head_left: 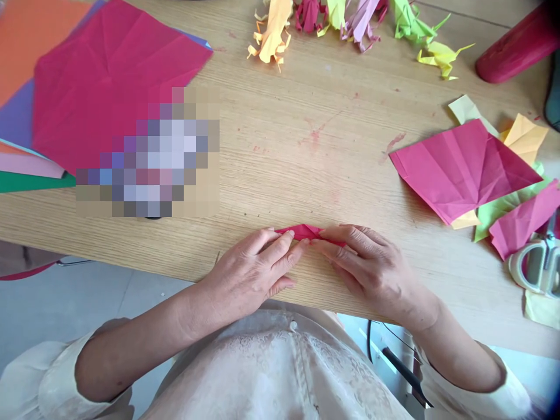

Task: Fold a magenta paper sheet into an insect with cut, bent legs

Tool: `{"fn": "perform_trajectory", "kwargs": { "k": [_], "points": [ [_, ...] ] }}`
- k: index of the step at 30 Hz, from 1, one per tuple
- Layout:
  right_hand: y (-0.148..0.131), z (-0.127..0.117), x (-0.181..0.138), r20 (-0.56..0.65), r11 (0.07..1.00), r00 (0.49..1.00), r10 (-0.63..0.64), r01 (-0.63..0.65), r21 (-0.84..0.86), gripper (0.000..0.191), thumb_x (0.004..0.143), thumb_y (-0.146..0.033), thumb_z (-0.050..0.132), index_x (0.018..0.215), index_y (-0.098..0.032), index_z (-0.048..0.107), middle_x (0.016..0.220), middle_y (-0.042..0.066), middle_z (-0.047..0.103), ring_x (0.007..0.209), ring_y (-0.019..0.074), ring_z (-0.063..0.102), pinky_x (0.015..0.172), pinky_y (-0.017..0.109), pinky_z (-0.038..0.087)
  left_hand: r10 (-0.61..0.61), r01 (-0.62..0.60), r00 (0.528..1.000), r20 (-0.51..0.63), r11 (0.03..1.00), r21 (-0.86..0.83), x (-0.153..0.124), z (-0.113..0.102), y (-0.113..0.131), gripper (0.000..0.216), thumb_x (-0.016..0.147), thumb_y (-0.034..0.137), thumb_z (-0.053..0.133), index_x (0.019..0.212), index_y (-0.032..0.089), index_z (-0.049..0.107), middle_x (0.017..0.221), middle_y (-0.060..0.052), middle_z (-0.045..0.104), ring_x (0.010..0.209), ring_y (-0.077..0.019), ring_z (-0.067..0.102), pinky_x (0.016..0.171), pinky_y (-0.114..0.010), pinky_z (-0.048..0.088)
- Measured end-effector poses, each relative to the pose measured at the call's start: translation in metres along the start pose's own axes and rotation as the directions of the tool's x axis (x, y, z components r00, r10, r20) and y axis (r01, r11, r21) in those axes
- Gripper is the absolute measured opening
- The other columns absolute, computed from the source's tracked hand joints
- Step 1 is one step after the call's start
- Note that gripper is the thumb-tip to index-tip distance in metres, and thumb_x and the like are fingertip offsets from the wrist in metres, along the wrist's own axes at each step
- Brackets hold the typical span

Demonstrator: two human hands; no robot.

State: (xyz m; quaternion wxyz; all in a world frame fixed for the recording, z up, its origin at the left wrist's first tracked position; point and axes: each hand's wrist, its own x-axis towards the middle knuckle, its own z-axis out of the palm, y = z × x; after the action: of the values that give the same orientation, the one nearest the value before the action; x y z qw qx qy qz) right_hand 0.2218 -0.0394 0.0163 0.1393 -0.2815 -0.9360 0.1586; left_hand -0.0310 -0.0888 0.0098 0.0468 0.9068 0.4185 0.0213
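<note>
A narrow folded piece of magenta paper (pixel 303 231) lies near the table's front edge, between my two hands. My left hand (pixel 258 265) presses on its left end with the fingertips. From the other side, my right hand (pixel 370 259) has its fingers closed on the right end, and the fingertips of both hands nearly meet at the middle. Part of the paper is hidden under the fingers.
Several folded paper creatures (pixel 271 35) stand along the far side. Sheets of coloured paper (pixel 109 70) are stacked at left beside a blurred-out object (pixel 161 157). At right lie creased paper pieces (pixel 464 169), scissors (pixel 536 262) and a red cylinder (pixel 516 46).
</note>
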Motion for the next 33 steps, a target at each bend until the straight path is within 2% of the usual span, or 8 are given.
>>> {"fn": "perform_trajectory", "kwargs": {
  "k": [5, 9, 12, 16, 19, 25, 28, 33],
  "points": [
    [-0.003, 0.003, -0.004, -0.007, 0.994, 0.999, -0.046, 0.045, -0.096, 0.037, 0.095, -0.010, 0.054, 0.130, -0.016, 0.062, 0.129, 0.014, 0.066, 0.111, 0.0294, 0.064, 0.099, 0.050, 0.055, 0.039, -0.038, 0.999, -0.023, 0.999, 0.032, -0.001, 0.002, -0.002, 0.059, 0.102, 0.039, 0.051, 0.149, 0.004, 0.043, 0.148, -0.014, 0.054, 0.123, -0.0258, 0.052, 0.108, -0.038, 0.046],
    [-0.004, 0.006, -0.004, -0.030, 0.992, 0.998, -0.053, 0.049, -0.112, 0.031, 0.094, -0.009, 0.054, 0.123, -0.014, 0.064, 0.126, 0.015, 0.067, 0.108, 0.0282, 0.065, 0.095, 0.046, 0.058, 0.035, -0.035, 0.999, -0.019, 0.999, 0.023, -0.002, 0.002, -0.003, 0.061, 0.101, 0.040, 0.053, 0.150, 0.006, 0.042, 0.147, -0.013, 0.054, 0.123, -0.0255, 0.052, 0.108, -0.037, 0.047],
    [-0.005, 0.007, -0.003, -0.046, 0.987, 0.997, -0.066, 0.059, -0.148, 0.030, 0.095, -0.009, 0.052, 0.122, -0.014, 0.065, 0.124, 0.014, 0.068, 0.106, 0.0268, 0.065, 0.098, 0.047, 0.057, 0.027, -0.027, 0.999, -0.016, 1.000, 0.013, -0.002, 0.003, -0.003, 0.061, 0.100, 0.041, 0.054, 0.150, 0.007, 0.043, 0.147, -0.012, 0.054, 0.124, -0.0256, 0.051, 0.107, -0.037, 0.048],
    [-0.007, 0.009, -0.004, -0.041, 0.985, 0.998, -0.054, 0.046, -0.165, 0.033, 0.095, -0.011, 0.054, 0.127, -0.010, 0.063, 0.127, 0.016, 0.066, 0.109, 0.0289, 0.064, 0.096, 0.047, 0.058, 0.018, -0.018, 1.000, -0.016, 1.000, 0.003, -0.002, 0.003, -0.001, 0.063, 0.099, 0.040, 0.055, 0.151, 0.008, 0.042, 0.148, -0.012, 0.054, 0.124, -0.0256, 0.051, 0.107, -0.038, 0.049],
    [-0.009, 0.011, -0.005, -0.059, 0.984, 0.997, -0.043, 0.032, -0.175, 0.030, 0.095, -0.011, 0.056, 0.123, -0.011, 0.065, 0.128, 0.016, 0.066, 0.111, 0.0298, 0.064, 0.093, 0.045, 0.058, 0.021, -0.021, 0.999, -0.036, 1.000, -0.009, -0.003, 0.003, -0.002, 0.063, 0.098, 0.039, 0.057, 0.150, 0.006, 0.042, 0.147, -0.014, 0.054, 0.123, -0.0260, 0.052, 0.107, -0.038, 0.048],
    [-0.009, 0.013, -0.006, -0.076, 0.979, 0.996, -0.056, 0.039, -0.201, 0.028, 0.094, -0.009, 0.056, 0.119, -0.011, 0.067, 0.125, 0.015, 0.067, 0.108, 0.0286, 0.065, 0.096, 0.045, 0.057, 0.034, -0.033, 0.991, -0.130, 0.999, 0.011, -0.008, 0.003, -0.010, 0.054, 0.097, 0.031, 0.059, 0.141, -0.001, 0.051, 0.128, -0.018, 0.063, 0.116, -0.0279, 0.056, 0.108, -0.042, 0.046],
    [-0.008, 0.012, -0.005, -0.059, 0.979, 0.997, -0.053, 0.040, -0.199, 0.028, 0.094, -0.009, 0.055, 0.119, -0.011, 0.068, 0.125, 0.014, 0.068, 0.105, 0.0275, 0.065, 0.098, 0.045, 0.057, 0.037, -0.036, 0.993, -0.113, 0.999, 0.013, -0.009, 0.001, -0.014, 0.053, 0.097, 0.029, 0.060, 0.141, 0.001, 0.051, 0.124, -0.016, 0.065, 0.113, -0.0277, 0.057, 0.110, -0.045, 0.045],
    [-0.008, 0.011, -0.004, -0.050, 0.975, 0.996, -0.075, 0.063, -0.214, 0.028, 0.094, -0.008, 0.052, 0.116, -0.009, 0.069, 0.123, 0.016, 0.068, 0.103, 0.0282, 0.065, 0.098, 0.047, 0.057, 0.036, -0.030, 0.992, -0.124, 0.998, 0.046, -0.009, -0.002, -0.018, 0.049, 0.098, 0.029, 0.059, 0.140, 0.005, 0.053, 0.123, -0.014, 0.065, 0.110, -0.0271, 0.056, 0.104, -0.043, 0.048]
  ]
}}
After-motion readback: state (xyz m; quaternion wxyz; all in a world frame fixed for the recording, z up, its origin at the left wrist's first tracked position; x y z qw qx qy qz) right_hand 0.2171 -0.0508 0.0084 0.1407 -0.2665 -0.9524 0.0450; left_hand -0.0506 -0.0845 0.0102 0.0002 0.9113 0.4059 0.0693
